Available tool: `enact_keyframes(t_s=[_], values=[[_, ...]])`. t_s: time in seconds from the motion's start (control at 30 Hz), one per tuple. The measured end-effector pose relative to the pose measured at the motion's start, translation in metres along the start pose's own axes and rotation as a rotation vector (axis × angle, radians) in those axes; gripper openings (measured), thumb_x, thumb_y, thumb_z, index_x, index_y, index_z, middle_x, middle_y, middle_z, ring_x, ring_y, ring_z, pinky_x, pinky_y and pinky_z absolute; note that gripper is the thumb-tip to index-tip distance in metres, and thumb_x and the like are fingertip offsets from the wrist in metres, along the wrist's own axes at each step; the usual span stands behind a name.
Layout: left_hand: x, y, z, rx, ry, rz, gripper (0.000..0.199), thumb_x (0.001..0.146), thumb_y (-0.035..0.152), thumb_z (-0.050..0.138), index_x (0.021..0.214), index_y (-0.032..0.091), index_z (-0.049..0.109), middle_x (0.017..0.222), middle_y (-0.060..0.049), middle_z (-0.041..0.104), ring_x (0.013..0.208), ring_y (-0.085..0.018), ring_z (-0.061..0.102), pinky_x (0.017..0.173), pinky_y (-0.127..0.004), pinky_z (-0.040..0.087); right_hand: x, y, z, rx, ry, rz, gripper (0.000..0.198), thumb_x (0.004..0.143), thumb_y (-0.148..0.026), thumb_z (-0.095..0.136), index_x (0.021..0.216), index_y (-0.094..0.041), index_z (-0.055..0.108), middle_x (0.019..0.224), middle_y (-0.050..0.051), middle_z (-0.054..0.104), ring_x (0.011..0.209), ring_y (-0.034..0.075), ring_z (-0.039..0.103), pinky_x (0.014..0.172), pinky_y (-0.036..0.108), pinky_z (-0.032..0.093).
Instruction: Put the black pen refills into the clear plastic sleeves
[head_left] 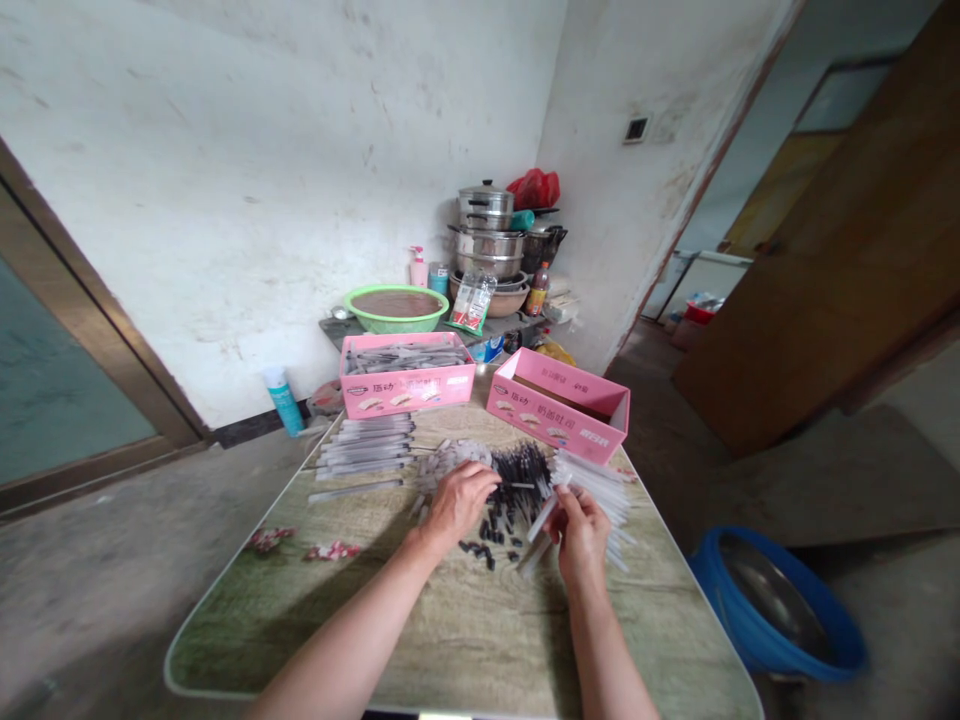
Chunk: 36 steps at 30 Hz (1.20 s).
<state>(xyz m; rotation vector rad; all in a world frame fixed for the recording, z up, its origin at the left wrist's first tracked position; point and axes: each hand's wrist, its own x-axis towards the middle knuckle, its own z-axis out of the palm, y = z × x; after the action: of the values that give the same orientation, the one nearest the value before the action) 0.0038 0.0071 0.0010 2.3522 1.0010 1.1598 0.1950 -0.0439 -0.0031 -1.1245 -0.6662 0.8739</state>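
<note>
My left hand (pixel 461 500) is closed in a pinch above the parts in the middle of the table, and a thin pale rod (pixel 517 486) shows at its fingertips. Held in my right hand (pixel 583 530) is a translucent pen barrel (pixel 541 522), slanting down to the left. Beside that hand lies a pile of similar clear barrels (pixel 607 490). Between the hands is a heap of thin black-tipped pieces (pixel 525 465). Small black caps (pixel 487 552) are scattered nearer me. Small whitish pieces (pixel 454 455) are heaped behind my left hand, partly hidden by it.
Capped pen-like tubes (pixel 367 450) lie in a row at left. A pink box (pixel 409 393) full of similar tubes stands behind; another pink box (pixel 559 415) is at right. Beyond are a green basin (pixel 397 318) and steel pots (pixel 487 245). A blue tub (pixel 780 610) stands right.
</note>
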Motion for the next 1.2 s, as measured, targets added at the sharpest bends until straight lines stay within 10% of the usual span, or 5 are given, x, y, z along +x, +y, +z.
enact_keyframes(t_s=[0.7,1.2], values=[[-0.006,-0.004,-0.014,-0.509,-0.254,-0.289,0.018,0.080,0.029,0.063,0.086,0.022,0.078,0.065,0.000,0.070,0.054,-0.012,0.057,0.050,-0.021,0.039,0.007,-0.006,-0.009,0.324,0.136,-0.019,0.034,0.067,-0.038,0.082,0.079,-0.018,0.058,0.059,-0.005,0.065,0.051,0.013,0.067,0.049,0.023,0.058],[0.000,0.000,-0.015,-1.141,0.139,-0.612,0.034,0.067,0.032,0.082,0.078,0.014,0.056,0.085,-0.008,0.072,0.073,-0.019,0.071,0.069,-0.030,0.057,0.004,-0.002,-0.002,0.331,-0.003,0.089,0.036,0.062,-0.033,0.087,0.073,-0.017,0.057,0.059,-0.002,0.067,0.053,0.017,0.070,0.047,0.024,0.059]])
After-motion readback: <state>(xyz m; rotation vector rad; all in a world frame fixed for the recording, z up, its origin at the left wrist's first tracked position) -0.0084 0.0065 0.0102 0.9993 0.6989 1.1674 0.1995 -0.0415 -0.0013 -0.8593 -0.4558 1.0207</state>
